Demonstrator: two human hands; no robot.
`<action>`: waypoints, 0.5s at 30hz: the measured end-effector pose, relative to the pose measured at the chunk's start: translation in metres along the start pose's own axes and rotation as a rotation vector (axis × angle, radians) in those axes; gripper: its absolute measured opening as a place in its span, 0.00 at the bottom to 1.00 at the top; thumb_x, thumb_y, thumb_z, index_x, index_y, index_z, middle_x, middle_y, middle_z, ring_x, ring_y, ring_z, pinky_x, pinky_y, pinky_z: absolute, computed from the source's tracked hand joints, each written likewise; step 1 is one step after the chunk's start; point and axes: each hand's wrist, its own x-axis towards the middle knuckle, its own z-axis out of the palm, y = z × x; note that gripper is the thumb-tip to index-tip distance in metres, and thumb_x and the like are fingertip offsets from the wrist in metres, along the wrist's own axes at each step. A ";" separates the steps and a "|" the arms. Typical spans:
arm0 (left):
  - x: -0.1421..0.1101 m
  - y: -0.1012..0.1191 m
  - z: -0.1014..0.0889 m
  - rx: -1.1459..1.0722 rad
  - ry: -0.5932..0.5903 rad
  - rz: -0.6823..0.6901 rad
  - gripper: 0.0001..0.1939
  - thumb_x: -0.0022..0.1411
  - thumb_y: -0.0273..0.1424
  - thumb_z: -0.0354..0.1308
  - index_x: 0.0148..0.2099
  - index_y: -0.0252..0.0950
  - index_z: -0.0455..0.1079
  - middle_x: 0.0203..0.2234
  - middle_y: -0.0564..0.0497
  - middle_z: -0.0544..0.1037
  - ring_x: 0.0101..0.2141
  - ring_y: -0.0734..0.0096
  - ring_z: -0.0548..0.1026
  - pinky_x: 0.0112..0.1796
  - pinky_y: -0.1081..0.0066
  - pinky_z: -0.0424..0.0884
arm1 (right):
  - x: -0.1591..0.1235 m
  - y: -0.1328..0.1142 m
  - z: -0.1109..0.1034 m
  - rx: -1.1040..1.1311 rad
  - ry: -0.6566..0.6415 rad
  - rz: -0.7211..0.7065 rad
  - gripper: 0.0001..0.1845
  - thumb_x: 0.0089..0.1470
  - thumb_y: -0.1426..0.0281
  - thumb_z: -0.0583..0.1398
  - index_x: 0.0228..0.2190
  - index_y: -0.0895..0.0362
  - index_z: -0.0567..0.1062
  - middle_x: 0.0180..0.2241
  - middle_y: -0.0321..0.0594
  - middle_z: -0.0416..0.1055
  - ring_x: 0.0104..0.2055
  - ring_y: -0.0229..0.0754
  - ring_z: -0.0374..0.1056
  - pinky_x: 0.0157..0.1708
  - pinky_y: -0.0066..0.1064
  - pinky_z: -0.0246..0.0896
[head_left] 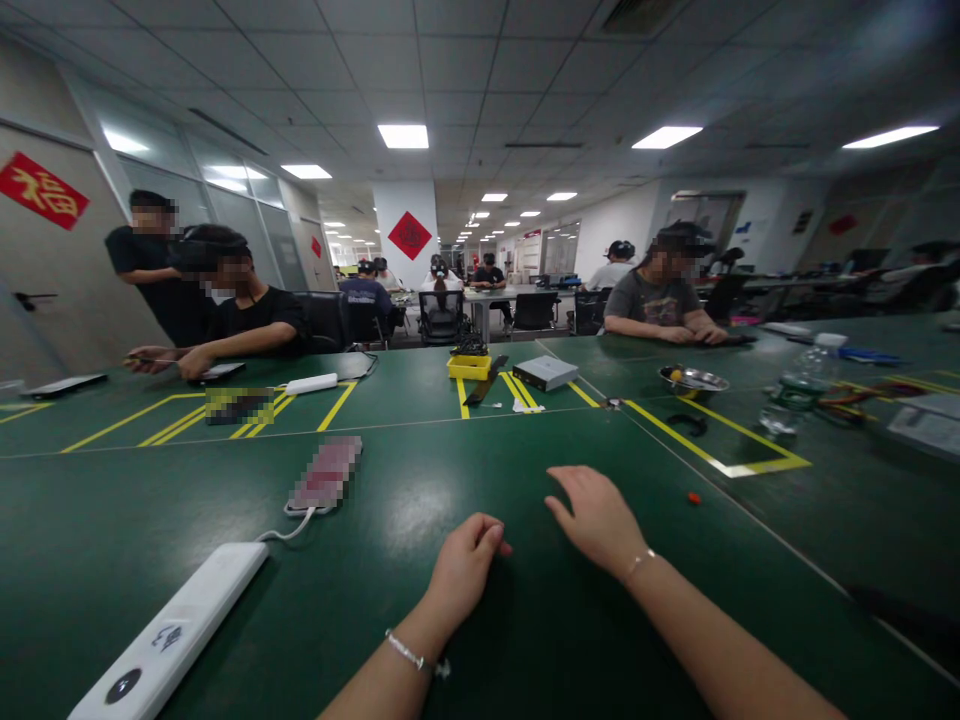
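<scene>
My left hand [463, 565] is closed just above the green table [360, 620], its thumb and fingers curled in. A reddish bit shows at its fingertips; whether it is a fingertip or a small object I cannot make out. Farther right, my right hand [596, 515] is open, with its thumb apart from the stretched fingers and nothing held. A small orange-red piece [694, 497] lies on the table to the right of that hand. On the left, a phone [326, 475] is joined by a white cable [289, 532] to a long white power bank-like device [176, 630].
Farther back are a yellow tray [469, 367] with dark cables, a grey box [545, 373], a metal bowl [694, 381] and a water bottle [802, 385]. Yellow tape [772, 466] marks the table. Several people sit across it and beyond.
</scene>
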 end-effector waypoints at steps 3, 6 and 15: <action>0.001 0.003 -0.002 -0.061 0.037 -0.009 0.15 0.59 0.40 0.44 0.34 0.37 0.67 0.25 0.53 0.77 0.30 0.69 0.72 0.34 0.71 0.63 | -0.003 0.061 -0.003 -0.223 0.018 0.396 0.23 0.52 0.62 0.49 0.49 0.56 0.64 0.53 0.50 0.59 0.56 0.56 0.49 0.50 0.50 0.47; 0.000 0.006 -0.004 -0.116 0.062 -0.008 0.15 0.58 0.40 0.44 0.33 0.36 0.67 0.24 0.52 0.77 0.31 0.68 0.72 0.36 0.70 0.63 | -0.016 0.115 -0.004 -0.264 -0.059 0.718 0.26 0.53 0.61 0.45 0.52 0.54 0.62 0.54 0.53 0.56 0.56 0.61 0.50 0.45 0.53 0.52; -0.001 0.007 -0.005 -0.134 0.059 -0.004 0.15 0.58 0.40 0.45 0.33 0.36 0.67 0.24 0.51 0.77 0.31 0.67 0.72 0.37 0.70 0.63 | -0.026 0.132 -0.015 -0.299 -0.222 0.746 0.21 0.48 0.76 0.45 0.35 0.66 0.75 0.39 0.61 0.68 0.42 0.56 0.65 0.35 0.42 0.61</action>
